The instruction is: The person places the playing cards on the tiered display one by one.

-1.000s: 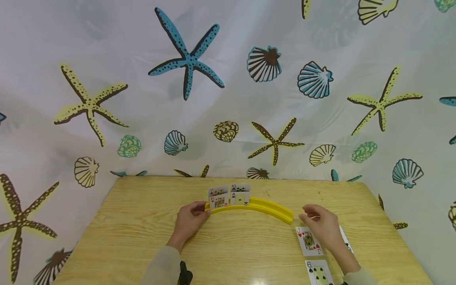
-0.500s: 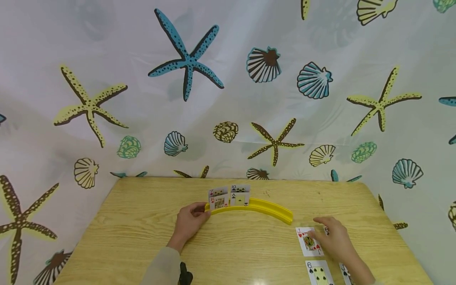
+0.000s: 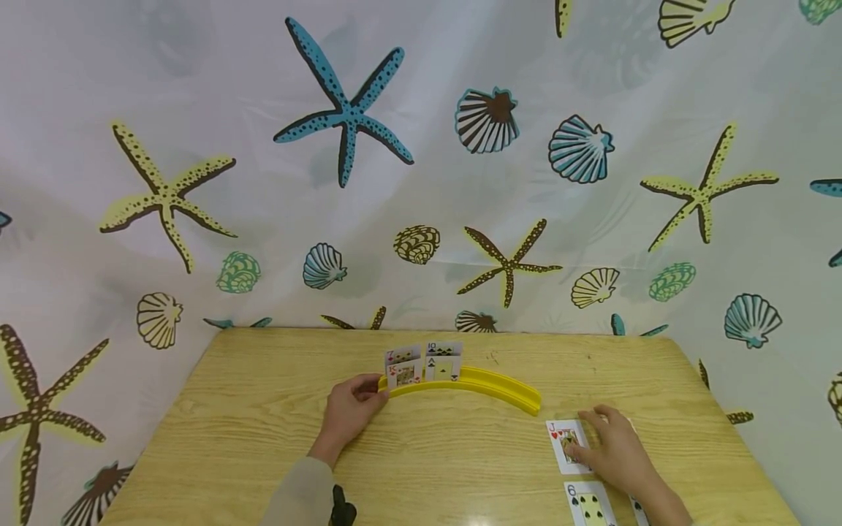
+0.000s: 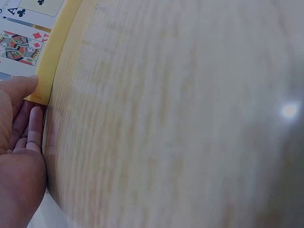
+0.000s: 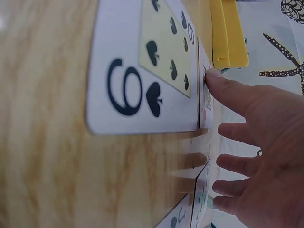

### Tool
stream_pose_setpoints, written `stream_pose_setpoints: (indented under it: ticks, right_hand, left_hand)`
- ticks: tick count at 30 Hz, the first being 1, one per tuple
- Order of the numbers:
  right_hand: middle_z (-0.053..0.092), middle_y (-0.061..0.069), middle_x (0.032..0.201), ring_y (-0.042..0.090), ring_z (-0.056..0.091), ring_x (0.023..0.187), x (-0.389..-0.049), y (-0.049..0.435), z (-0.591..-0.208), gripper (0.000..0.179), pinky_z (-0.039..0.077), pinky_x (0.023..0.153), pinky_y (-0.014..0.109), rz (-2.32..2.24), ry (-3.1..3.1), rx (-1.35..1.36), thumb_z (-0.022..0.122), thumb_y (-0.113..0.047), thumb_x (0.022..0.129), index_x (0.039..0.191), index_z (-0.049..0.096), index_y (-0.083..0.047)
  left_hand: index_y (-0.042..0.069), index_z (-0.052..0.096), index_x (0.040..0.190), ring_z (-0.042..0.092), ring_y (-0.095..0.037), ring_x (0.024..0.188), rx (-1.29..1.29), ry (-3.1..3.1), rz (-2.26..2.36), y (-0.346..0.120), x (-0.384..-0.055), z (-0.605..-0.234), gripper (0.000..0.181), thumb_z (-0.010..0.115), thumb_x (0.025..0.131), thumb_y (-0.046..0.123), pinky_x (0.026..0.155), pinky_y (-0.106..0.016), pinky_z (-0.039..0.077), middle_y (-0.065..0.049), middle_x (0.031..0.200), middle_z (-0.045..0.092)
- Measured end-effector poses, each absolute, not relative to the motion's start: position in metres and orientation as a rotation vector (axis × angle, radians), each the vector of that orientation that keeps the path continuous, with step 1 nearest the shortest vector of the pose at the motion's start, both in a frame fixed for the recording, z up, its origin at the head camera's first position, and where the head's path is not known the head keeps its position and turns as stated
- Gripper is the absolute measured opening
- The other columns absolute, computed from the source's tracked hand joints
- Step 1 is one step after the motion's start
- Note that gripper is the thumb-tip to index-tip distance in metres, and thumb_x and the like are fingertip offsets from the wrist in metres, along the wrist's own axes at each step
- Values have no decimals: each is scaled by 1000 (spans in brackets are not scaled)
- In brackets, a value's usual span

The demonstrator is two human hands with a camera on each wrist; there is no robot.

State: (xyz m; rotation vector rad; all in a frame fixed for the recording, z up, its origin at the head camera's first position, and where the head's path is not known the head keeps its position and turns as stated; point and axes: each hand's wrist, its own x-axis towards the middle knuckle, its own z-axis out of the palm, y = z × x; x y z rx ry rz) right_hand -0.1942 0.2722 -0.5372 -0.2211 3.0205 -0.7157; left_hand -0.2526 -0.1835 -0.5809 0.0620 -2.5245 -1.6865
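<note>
My left hand (image 3: pixel 353 409) holds the left end of a curved yellow card holder (image 3: pixel 503 387), thumb in front and fingers behind. In its slots stand a king of diamonds (image 3: pixel 404 375) before a red seven (image 3: pixel 401 354), and an ace of clubs (image 3: pixel 443 368) before a black ten (image 3: pixel 445 349). My right hand (image 3: pixel 621 453) is over the jack of hearts (image 3: pixel 562 447), thumb tip at its face and the other fingers apart. The right wrist view shows this thumb (image 5: pixel 228 88) touching the card, with the fingers loosely extended.
Below the jack lies a six of spades (image 3: pixel 590 504), large in the right wrist view. Another card (image 3: pixel 639 513) shows partly beneath my right forearm, and one more is mostly covered by the hand. A shell-patterned curtain (image 3: pixel 421 183) closes off the table's (image 3: pixel 263 394) back.
My right hand has gone from beside the holder's right end down and rightward, then slightly back left onto the jack of hearts. The left hand keeps its grip on the holder.
</note>
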Motion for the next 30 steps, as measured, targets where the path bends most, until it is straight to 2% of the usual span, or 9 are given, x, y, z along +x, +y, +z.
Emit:
stream_pose_setpoints:
  ticks: [10,17,23,30]
  right_hand:
    - [52,37,145,61,53,129,-193,273,-539,72,45,103,74,-635,3003,-269,78,-49,94,144,62,0]
    - [53,36,144,59,52,132,-195,272,-539,69,46,105,72,-702,2986,-252,81,-46,92,138,65,3]
    - [58,30,140,52,55,131,-197,271,-538,70,47,108,67,-807,2981,-199,88,-40,86,134,64,5]
    - [70,21,124,40,66,117,-200,267,-536,63,52,102,60,-885,2975,-125,90,-27,85,131,62,4]
  left_hand:
    - [5,73,131,74,-27,106,59,-2518,-1691,-182,-250,-578,37,79,96,15,92,-38,61,-16,121,75]
    - [6,73,132,73,-26,107,65,-2519,-1694,-182,-250,-578,37,79,96,16,92,-36,60,-15,121,76]
    - [4,73,132,73,-28,107,59,-2513,-1700,-182,-250,-578,38,80,96,15,93,-38,61,-16,122,75]
    - [3,73,132,73,-29,108,58,-2508,-1710,-182,-250,-578,38,79,96,15,92,-36,61,-17,122,75]
